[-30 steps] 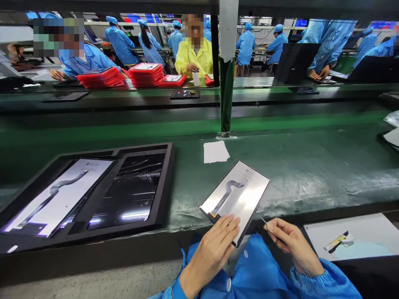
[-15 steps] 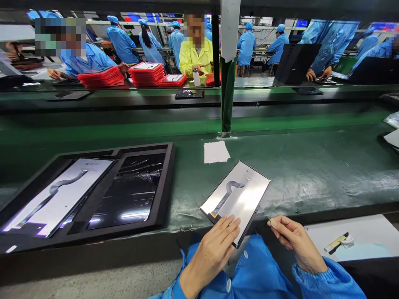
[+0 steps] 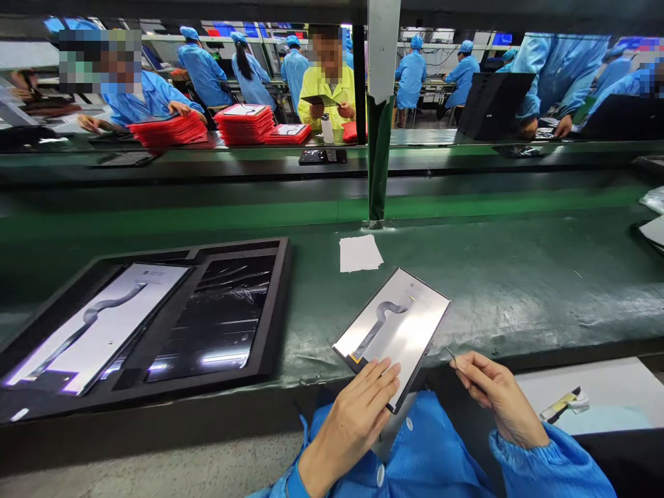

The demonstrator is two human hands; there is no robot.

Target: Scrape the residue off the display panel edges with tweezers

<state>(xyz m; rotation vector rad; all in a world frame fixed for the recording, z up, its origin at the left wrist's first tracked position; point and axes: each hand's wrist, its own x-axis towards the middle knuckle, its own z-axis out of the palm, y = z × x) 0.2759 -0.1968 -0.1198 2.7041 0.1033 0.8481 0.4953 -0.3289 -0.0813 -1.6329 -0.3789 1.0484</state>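
My left hand lies over the lower corner of a display panel, fingers stretched across its silvery back and thumb hidden. The panel is tilted at the bench's front edge, its lower corner jutting past it. A grey flex cable curves over the panel, with an orange strip at its lower end. To the right, my right hand pinches a thin metal tool whose tip points at the panel's right edge, a small gap apart. The tool's exact kind is too small to tell.
A black foam tray on the left holds another silver-backed panel and a dark glossy one. White paper squares lie behind my panel. A green post rises beyond. A white sheet sits lower right. Co-workers occupy the opposite bench.
My right hand and the tool have drawn slightly right, away from the panel's edge. My left hand and panel stay put. The co-worker in yellow now holds up a dark flat panel.
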